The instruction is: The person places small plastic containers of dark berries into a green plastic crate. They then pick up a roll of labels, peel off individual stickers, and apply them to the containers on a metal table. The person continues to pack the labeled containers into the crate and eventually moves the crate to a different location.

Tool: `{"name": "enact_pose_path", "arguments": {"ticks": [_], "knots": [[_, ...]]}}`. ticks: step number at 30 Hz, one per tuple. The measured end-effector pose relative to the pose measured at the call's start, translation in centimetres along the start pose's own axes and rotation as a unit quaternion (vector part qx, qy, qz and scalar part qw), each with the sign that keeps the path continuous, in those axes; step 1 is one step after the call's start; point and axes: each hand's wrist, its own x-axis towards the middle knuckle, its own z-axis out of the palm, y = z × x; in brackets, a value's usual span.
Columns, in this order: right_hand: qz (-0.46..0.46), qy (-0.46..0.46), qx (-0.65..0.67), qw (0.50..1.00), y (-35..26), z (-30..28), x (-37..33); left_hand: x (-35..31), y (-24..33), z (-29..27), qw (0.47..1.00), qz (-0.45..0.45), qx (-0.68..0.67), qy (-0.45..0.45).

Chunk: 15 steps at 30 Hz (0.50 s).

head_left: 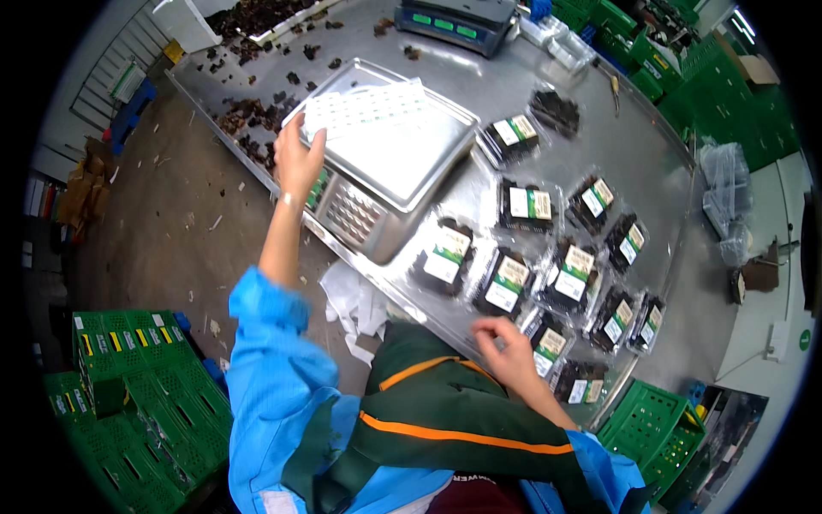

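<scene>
White label sheet (368,109) lies just right of the left hand (298,163).

1. On the silver square metal scale (394,167): a white paper sheet with rows of green print (368,110), not legible.
2. Right of the scale: white-and-green labels (511,285) on clear plastic packs with dark contents (555,113), print too small.
3. Beyond the scale: three glowing green displays (443,26) on a dark blue-grey weighing device (492,13), digits unclear.
4. Far right of the scale: a round green sign (805,340), unreadable.
</scene>
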Motion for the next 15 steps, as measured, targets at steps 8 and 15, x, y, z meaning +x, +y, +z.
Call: {"name": "enact_pose_path", "arguments": {"ticks": [8, 15], "knots": [[0.01, -0.053, -0.084, 0.995, -1.0, 4.2, 4.8, 7.9, -10.5, 7.4, 0.964, -0.069, 0.176, -0.187], [0.028, -0.073, -0.035, 0.996, -4.0, 7.4, 10.5, 3.0, -4.7, 3.3, 0.928, -0.003, 0.255, -0.27]]}}
